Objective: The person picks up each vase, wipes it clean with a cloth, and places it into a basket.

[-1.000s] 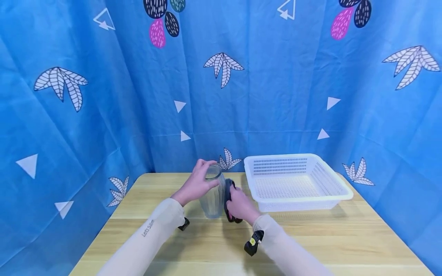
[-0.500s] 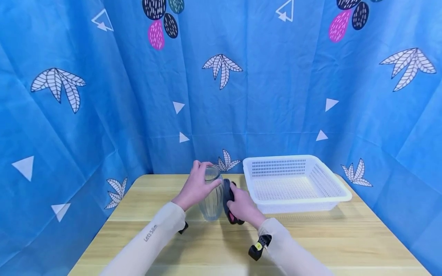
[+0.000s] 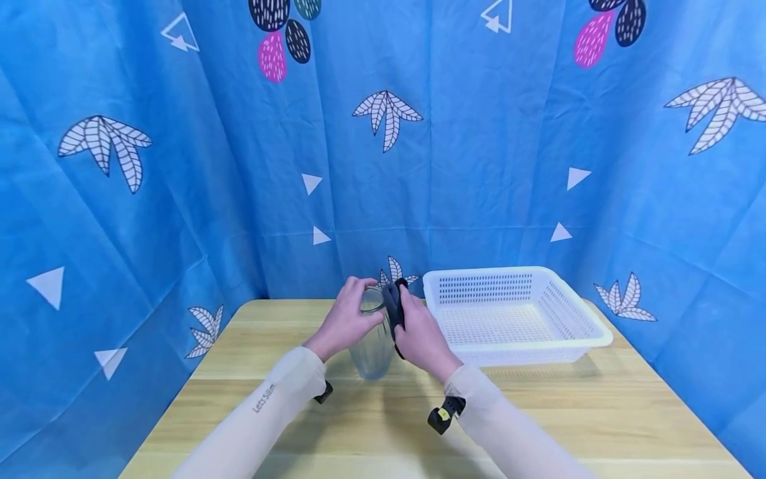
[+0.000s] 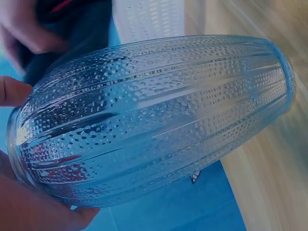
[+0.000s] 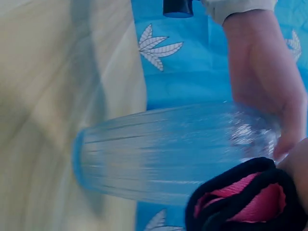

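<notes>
My left hand holds a clear glass vase round its rim, thumb on the near side and fingers on the far side. Ribs and rows of small bumps cover the vase's glass. The vase stands nearly upright; whether its base touches the table I cannot tell. On its right, my right hand grips a folded dark cloth close to the upper wall. Pink lining shows within the folds of this cloth in the right wrist view. The right fingertips are partly hidden behind the cloth.
To the right of the hands, a white perforated plastic basket sits on the light wooden table. A blue patterned curtain hangs behind the table and along both sides.
My right hand has moved up along the vase's side with the cloth, from the lower and middle wall to near the rim. My left hand keeps its hold on the vase.
</notes>
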The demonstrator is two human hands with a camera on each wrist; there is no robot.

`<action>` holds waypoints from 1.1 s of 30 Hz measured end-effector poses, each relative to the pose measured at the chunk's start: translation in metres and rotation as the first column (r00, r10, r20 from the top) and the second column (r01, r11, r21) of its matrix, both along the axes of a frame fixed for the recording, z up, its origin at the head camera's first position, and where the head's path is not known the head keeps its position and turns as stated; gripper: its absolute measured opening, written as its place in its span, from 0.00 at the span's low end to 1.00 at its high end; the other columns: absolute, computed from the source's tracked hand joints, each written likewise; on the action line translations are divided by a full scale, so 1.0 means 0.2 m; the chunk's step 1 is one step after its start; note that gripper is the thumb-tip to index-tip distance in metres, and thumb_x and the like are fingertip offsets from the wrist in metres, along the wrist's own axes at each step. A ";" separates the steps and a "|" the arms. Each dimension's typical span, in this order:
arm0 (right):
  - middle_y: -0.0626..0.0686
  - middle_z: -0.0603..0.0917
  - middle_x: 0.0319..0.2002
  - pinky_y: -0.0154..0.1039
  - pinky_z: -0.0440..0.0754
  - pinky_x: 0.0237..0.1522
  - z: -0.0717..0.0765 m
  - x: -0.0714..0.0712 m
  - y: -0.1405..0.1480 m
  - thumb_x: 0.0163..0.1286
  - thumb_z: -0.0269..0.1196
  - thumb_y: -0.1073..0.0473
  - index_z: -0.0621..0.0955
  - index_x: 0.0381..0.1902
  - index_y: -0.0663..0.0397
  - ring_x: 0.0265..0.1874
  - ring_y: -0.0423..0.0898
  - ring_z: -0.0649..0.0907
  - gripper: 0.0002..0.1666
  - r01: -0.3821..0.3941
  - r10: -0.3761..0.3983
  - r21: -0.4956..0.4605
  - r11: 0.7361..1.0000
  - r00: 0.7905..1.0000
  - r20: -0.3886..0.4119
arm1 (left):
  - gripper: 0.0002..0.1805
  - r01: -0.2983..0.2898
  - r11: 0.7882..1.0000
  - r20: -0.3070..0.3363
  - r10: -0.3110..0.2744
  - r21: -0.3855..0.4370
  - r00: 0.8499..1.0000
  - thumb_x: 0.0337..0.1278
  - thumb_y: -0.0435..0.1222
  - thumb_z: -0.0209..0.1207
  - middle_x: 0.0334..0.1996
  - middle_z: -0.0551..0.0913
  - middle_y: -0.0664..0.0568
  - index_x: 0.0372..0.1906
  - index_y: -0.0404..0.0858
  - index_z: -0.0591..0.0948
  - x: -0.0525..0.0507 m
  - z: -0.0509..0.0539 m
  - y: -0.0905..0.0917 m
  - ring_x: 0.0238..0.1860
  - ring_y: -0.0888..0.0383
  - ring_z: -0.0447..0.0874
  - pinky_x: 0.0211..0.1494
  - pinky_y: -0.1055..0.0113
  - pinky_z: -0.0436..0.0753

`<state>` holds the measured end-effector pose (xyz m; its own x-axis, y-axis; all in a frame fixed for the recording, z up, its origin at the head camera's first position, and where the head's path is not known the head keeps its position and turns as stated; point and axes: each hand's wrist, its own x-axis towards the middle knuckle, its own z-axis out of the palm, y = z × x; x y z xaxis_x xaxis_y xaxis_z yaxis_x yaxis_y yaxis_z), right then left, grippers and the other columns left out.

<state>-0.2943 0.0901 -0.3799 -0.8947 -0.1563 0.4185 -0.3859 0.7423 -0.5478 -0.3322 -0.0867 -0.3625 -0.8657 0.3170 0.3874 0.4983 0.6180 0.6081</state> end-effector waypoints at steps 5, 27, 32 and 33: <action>0.67 0.77 0.62 0.53 0.81 0.56 -0.11 -0.03 -0.01 0.68 0.58 0.66 0.59 0.75 0.68 0.56 0.59 0.82 0.40 0.009 -0.007 -0.011 1.000 0.984 0.176 | 0.34 -0.020 0.999 -0.023 0.020 -0.027 1.000 0.53 0.43 0.65 0.57 0.71 0.52 0.67 0.44 0.71 -0.01 0.00 0.00 0.62 0.51 0.69 0.65 0.51 0.73; 0.67 0.83 0.53 0.45 0.83 0.40 -0.14 0.02 0.02 0.66 0.59 0.65 0.61 0.75 0.68 0.38 0.52 0.85 0.41 -0.053 0.051 0.003 0.999 0.974 0.221 | 0.36 -0.118 0.993 -0.042 0.117 -0.027 0.992 0.53 0.56 0.70 0.52 0.68 0.53 0.65 0.49 0.72 0.01 -0.02 -0.02 0.51 0.50 0.75 0.55 0.54 0.79; 0.67 0.78 0.62 0.52 0.82 0.50 0.01 0.06 0.03 0.66 0.61 0.66 0.61 0.78 0.58 0.51 0.57 0.83 0.43 -0.035 0.033 0.042 0.999 0.999 0.027 | 0.35 -0.070 0.997 -0.008 0.070 -0.037 0.998 0.57 0.51 0.69 0.59 0.71 0.47 0.67 0.46 0.72 0.03 0.02 -0.02 0.58 0.48 0.75 0.62 0.50 0.77; 0.67 0.78 0.61 0.53 0.82 0.50 0.02 0.07 0.03 0.66 0.61 0.66 0.61 0.78 0.56 0.51 0.58 0.83 0.43 -0.030 0.030 0.056 0.998 1.000 -0.005 | 0.34 -0.058 0.998 -0.002 0.058 -0.035 0.998 0.58 0.50 0.69 0.59 0.70 0.46 0.67 0.46 0.72 0.03 0.02 -0.02 0.59 0.49 0.75 0.62 0.51 0.77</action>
